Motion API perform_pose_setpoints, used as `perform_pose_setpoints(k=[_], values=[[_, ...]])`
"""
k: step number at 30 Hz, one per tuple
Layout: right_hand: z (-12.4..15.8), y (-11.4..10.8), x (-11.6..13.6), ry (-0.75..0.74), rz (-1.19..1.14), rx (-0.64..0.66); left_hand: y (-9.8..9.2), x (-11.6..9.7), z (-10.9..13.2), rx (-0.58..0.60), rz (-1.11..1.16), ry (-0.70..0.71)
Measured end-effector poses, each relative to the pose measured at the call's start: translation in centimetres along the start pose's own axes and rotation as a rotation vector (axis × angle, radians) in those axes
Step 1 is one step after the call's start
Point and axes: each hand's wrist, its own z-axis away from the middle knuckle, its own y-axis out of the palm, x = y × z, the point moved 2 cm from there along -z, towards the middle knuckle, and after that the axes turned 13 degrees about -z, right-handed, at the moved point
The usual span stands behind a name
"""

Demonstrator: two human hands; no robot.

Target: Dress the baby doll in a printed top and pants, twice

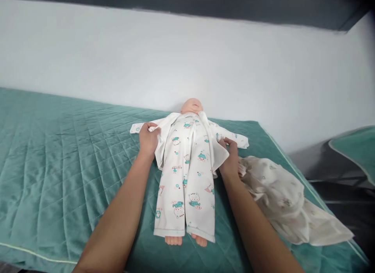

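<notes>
A baby doll (191,106) lies on its back on a green quilted mattress (64,148), head toward the wall. It wears white trousers (187,187) printed with teal bears, and a matching white jacket (164,136) lies spread open under its trunk. My left hand (148,140) is closed on the jacket's left front flap beside the doll's chest. My right hand (230,157) pinches the right front flap at the doll's other side. The doll's bare feet (186,240) stick out of the trouser legs toward me.
A crumpled cream cloth (290,202) lies on the mattress to the right of the doll, reaching over the mattress edge. A white wall (187,61) runs close behind the doll's head. Another green cushion (357,148) shows at far right, across a dark gap.
</notes>
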Motion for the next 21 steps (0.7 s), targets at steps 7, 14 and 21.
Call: perform_pose_setpoints(k=[7,14,21], values=[[-1.1,-5.1,-0.2,0.037,0.060,-0.044,-1.7,2.4,-2.6,-0.088,-0.321,0.199],[-2.0,0.5,2.4,0.044,-0.043,0.270,-4.4,4.1,-3.7,-0.070,-0.623,0.277],[-3.5,3.9,3.5,-0.050,0.239,0.313,-3.9,3.8,-3.0,-0.013,-0.853,0.298]])
